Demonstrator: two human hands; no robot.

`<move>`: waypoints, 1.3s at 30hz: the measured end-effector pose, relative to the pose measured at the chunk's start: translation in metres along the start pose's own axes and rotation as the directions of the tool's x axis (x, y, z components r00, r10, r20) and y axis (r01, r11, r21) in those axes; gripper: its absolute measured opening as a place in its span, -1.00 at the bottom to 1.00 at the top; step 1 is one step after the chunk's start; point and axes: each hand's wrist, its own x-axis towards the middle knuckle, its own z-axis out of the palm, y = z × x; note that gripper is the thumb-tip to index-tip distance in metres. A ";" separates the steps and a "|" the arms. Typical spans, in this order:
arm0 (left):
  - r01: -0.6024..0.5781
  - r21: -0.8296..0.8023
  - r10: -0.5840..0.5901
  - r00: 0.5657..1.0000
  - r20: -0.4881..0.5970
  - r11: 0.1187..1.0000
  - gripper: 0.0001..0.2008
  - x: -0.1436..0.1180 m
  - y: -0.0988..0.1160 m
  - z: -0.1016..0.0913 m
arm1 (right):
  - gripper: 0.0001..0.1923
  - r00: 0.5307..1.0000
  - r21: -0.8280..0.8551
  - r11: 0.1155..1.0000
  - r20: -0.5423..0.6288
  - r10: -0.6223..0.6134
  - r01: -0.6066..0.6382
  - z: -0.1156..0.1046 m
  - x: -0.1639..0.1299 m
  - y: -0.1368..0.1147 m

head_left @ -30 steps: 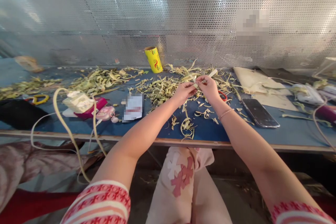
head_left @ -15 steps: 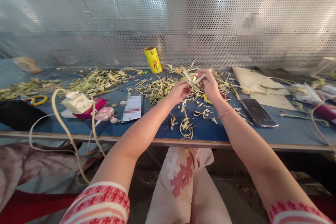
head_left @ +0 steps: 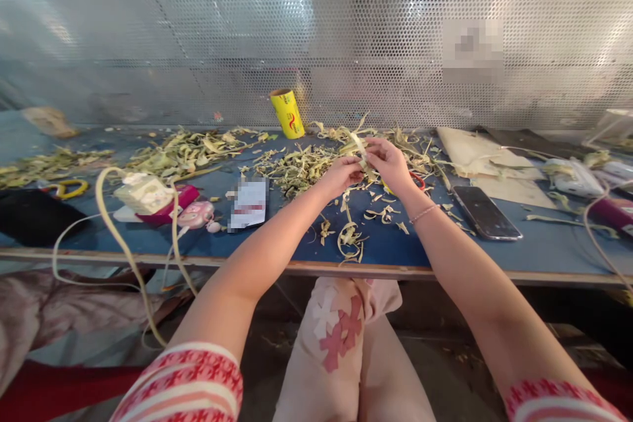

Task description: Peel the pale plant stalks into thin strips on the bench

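Above the middle of the bench my two hands meet around a pale green strip of plant leaf [head_left: 358,144]. My left hand [head_left: 343,175] pinches its lower part, fingers closed. My right hand [head_left: 389,163], also closed in a pinch, grips the strip from the right side. The upper end of the strip sticks up between them; its lower end is partly hidden by the fingers. Behind and below lies a pile of dried leaf scraps [head_left: 297,168]. Partly covered by my right wrist is a red and yellow ring-shaped handle [head_left: 418,180].
A yellow tube [head_left: 287,114] stands at the perforated metal wall. Right of my hands lies a phone [head_left: 486,212]; on the left are a white card-like item [head_left: 249,203], a plug [head_left: 144,192] with cables, and yellow-handled scissors [head_left: 72,188]. Curled scraps [head_left: 350,242] lie near the edge.
My hands have come closer together, the right one shifting slightly left and down. Strips that were crossed and spread apart now show as one upright strip between the fingers.
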 end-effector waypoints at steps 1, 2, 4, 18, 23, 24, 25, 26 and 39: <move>-0.010 0.015 0.010 1.000 0.006 1.000 -0.95 0.000 -0.001 0.000 | -0.69 1.000 0.003 1.000 -0.004 0.015 -0.015 0.000 0.000 0.001; -0.019 0.029 0.018 1.000 0.010 0.999 -0.96 0.000 -0.001 -0.001 | -0.74 1.000 0.003 1.000 -0.011 0.026 -0.026 0.000 0.000 0.001; -0.030 0.059 0.030 0.999 0.012 0.998 -0.96 0.000 -0.002 0.000 | -0.78 0.999 -0.004 0.999 -0.030 0.039 -0.039 0.000 0.000 0.000; -0.097 0.077 0.094 0.995 0.034 0.992 -0.91 -0.002 -0.001 0.005 | -0.74 0.999 -0.169 0.986 0.040 -0.005 0.012 -0.003 0.001 0.000; -0.098 0.006 0.097 0.994 0.042 0.995 -0.89 -0.003 0.002 0.006 | -0.77 0.994 -0.198 0.976 0.076 -0.080 0.093 -0.002 -0.002 -0.010; -0.088 -0.006 0.088 0.996 0.031 0.996 -0.89 -0.004 0.002 0.006 | -0.78 0.994 -0.210 0.973 0.075 -0.079 0.093 -0.002 -0.001 -0.010; -0.079 -0.016 0.079 0.997 0.019 0.997 -0.89 -0.004 0.003 0.006 | -0.79 0.995 -0.220 0.971 0.073 -0.075 0.089 -0.002 -0.001 -0.010; -0.073 -0.024 0.073 0.997 0.009 0.997 -0.89 -0.004 0.003 0.007 | -0.80 0.995 -0.228 0.970 0.068 -0.068 0.082 -0.002 0.000 -0.009; -0.134 -0.020 0.134 0.991 -0.018 0.991 -0.78 -0.006 0.003 0.011 | -0.84 0.995 -0.231 0.973 -0.096 -0.003 -0.019 0.000 -0.001 -0.003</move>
